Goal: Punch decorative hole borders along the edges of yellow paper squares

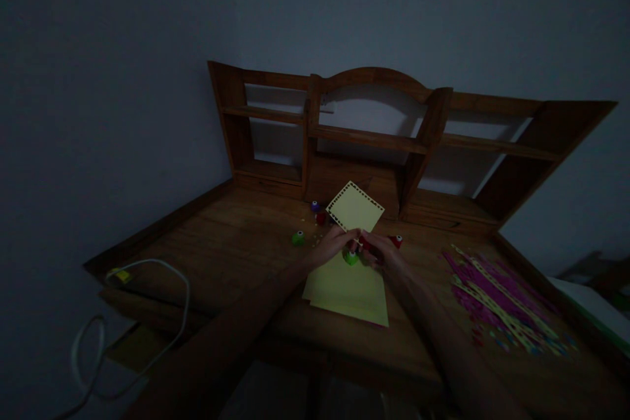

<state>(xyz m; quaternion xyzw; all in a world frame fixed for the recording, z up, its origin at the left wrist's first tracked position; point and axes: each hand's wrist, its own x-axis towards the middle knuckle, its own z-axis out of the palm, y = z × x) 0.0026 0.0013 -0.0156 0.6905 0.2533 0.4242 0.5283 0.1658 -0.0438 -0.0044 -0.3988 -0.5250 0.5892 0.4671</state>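
Note:
A pale yellow sheet [355, 208] with small holes punched along several of its edges is held up, tilted cornerwise, between my hands. My left hand [333, 244] is closed on the sheet's lower corner. My right hand [382, 251] is closed around a red craft punch [365, 241] at that same corner; its fingers partly cover the punch. Just below my hands is a green craft punch [350, 257], over a stack of yellow paper [350, 295] on the desk. Dim light blurs the fingertips.
Another green punch [298, 237], a purple punch [315, 207] and red punches [320, 218] [396, 241] stand around my hands. Yellow and magenta punched strips [497, 295] lie at right. A white cable [186, 289] hangs over the left edge. The wooden shelf [367, 138] closes off the back.

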